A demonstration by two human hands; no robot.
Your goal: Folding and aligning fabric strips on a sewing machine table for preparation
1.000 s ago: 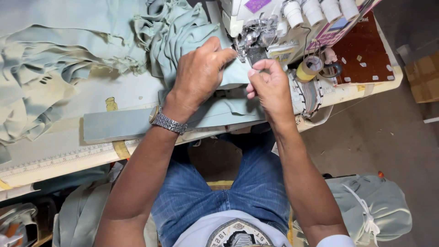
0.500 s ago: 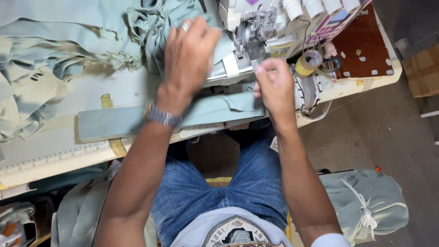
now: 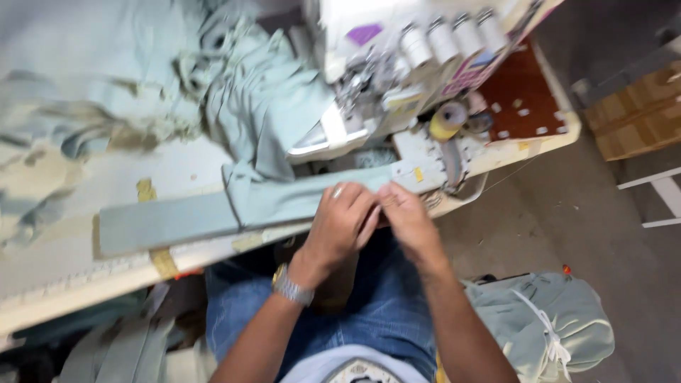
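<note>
Two hands meet at the front edge of a big sewing table (image 3: 85, 284). A white sewing machine (image 3: 369, 106) stands on it, with a heap of pale green cloth (image 3: 262, 106) beside it. A long green strip (image 3: 213, 213) lies along the edge. The left hand (image 3: 340, 223) and right hand (image 3: 406, 216) touch, fingers curled, maybe pinching the strip's end; the blur hides it.
</note>
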